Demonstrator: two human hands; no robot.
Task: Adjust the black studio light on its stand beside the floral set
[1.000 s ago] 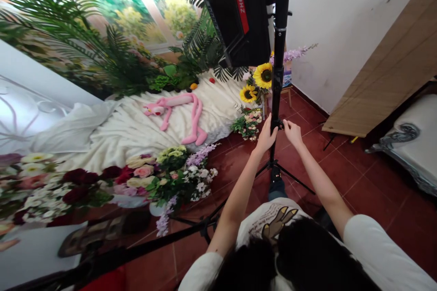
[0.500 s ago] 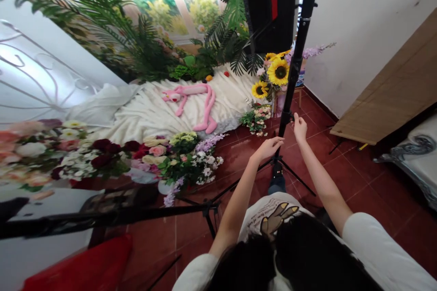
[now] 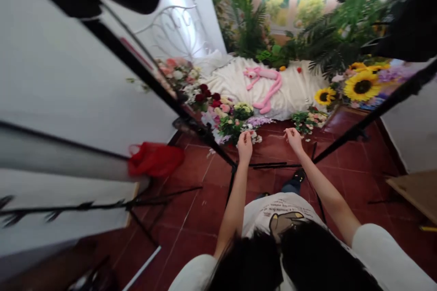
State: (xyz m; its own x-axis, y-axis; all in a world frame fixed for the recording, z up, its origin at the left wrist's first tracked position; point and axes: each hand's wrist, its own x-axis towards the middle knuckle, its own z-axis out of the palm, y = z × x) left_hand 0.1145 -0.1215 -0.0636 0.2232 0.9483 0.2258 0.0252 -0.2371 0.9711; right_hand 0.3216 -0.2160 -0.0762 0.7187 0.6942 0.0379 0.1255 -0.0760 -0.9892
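Note:
My left hand (image 3: pixel 245 145) is raised in front of me with its fingers curled together, near the white and lilac flowers (image 3: pixel 255 122). Whatever it may hold is too small to make out. To its right, my right hand (image 3: pixel 293 140) has thumb and fingertips drawn together, close to the small pink and green bouquet (image 3: pixel 309 120); nothing can be made out in it. Beyond both hands a pink plush toy (image 3: pixel 269 86) lies on a creamy white cloth (image 3: pixel 228 77). Neither hand touches the black stands.
A black stand (image 3: pixel 136 63) slants down at the left, another (image 3: pixel 368 120) at the right. Sunflowers (image 3: pixel 362 85) stand at the right, palm leaves (image 3: pixel 244 18) behind the cloth. A red bag (image 3: pixel 155 159) lies left; a wooden board (image 3: pixel 414 193) is at the right edge.
The view has swung left, bringing both stands to either side. My left hand has moved away from the right stand's pole and curled its fingers; my right hand is also away from it.

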